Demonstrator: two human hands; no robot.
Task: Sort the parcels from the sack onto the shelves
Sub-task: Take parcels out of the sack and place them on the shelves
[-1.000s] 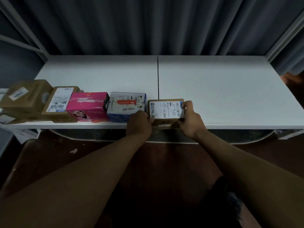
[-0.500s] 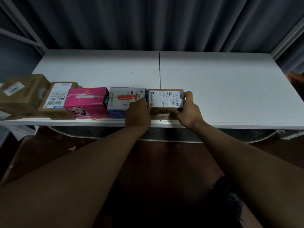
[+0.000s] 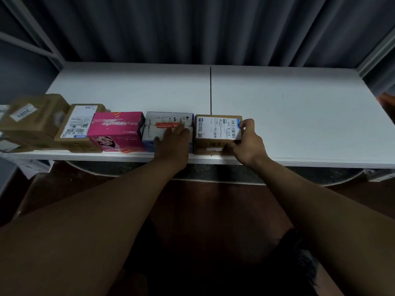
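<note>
A right hand (image 3: 245, 142) grips a brown labelled parcel (image 3: 215, 135) at the shelf (image 3: 299, 114) edge while the flat left hand (image 3: 173, 139) steadies the neighbouring white box (image 3: 164, 122); an outward nudge could tip it off.

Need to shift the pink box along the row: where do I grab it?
Pinch the pink box top to front face, coming from the shelf's front edge. Its sides are shut in by the brown box and the white box, which leave no gap for fingers.

Five parcels (image 3: 218, 133) flat in a row along the white shelf's (image 3: 299, 116) front edge, labels up.
</note>
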